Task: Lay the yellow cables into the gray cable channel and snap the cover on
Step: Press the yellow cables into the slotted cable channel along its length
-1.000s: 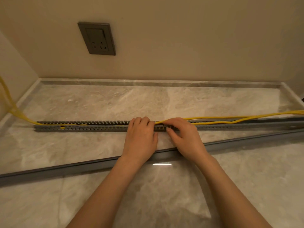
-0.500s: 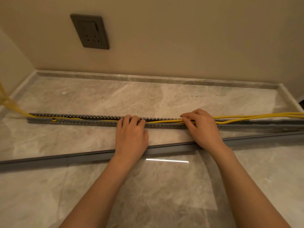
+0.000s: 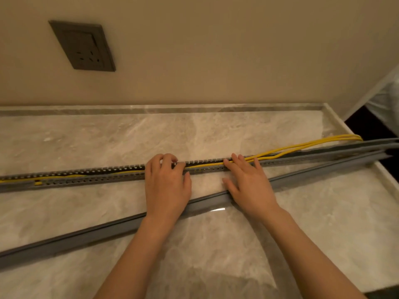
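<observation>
A long gray slotted cable channel (image 3: 90, 176) lies across the marble surface, left to right. Yellow cables (image 3: 302, 146) run inside it on the left and middle, then rise out of it on the right and trail off over the surface edge. My left hand (image 3: 166, 182) rests on the channel's middle with fingers curled over its slotted walls. My right hand (image 3: 248, 180) lies flat a little to the right, straight fingers pressing the cables down at the channel. The gray cover strip (image 3: 86, 234) lies loose in front, running diagonally under both wrists.
A dark wall socket (image 3: 83, 46) sits on the beige wall behind. The marble surface (image 3: 216, 255) has a raised rim at the back and right; beyond the right edge is a dark gap and plastic sheeting (image 3: 386, 104).
My right hand has slid rightward along the channel, pressing more cable in. The left hand followed slightly. The view has swung to the right and tilted.
</observation>
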A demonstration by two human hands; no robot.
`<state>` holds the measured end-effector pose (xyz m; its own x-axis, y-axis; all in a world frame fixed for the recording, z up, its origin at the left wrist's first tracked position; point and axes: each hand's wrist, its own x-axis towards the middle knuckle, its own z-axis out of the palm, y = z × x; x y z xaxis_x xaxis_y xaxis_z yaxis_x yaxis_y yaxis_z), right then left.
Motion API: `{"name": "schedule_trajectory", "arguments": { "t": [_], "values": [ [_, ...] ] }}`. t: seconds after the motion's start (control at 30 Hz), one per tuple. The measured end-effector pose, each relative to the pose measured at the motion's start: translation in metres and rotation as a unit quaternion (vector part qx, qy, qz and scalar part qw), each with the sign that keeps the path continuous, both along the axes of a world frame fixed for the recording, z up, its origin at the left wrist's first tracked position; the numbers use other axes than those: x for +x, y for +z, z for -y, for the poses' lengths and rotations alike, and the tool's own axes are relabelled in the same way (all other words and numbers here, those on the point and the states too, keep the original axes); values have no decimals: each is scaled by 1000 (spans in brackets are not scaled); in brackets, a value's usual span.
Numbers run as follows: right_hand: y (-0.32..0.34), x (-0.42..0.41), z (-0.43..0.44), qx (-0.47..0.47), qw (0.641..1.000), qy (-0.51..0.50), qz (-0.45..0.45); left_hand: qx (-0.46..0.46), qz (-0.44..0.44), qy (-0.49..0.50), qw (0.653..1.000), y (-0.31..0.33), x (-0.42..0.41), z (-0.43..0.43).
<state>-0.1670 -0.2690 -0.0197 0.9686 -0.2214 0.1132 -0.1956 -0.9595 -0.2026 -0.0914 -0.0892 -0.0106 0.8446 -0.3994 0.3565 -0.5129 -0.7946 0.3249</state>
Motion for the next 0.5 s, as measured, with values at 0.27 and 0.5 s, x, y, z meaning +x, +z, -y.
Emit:
{"name": "schedule_trajectory", "arguments": {
  "t": [0.27, 0.5],
  "values": [
    [3, 1, 2, 40, 999, -13, 25, 15, -63, -138, 988, 3, -16, 41],
    [3, -1, 10, 96, 994, 4, 52, 41, -63, -125, 989, 5, -24, 73]
  ]
}}
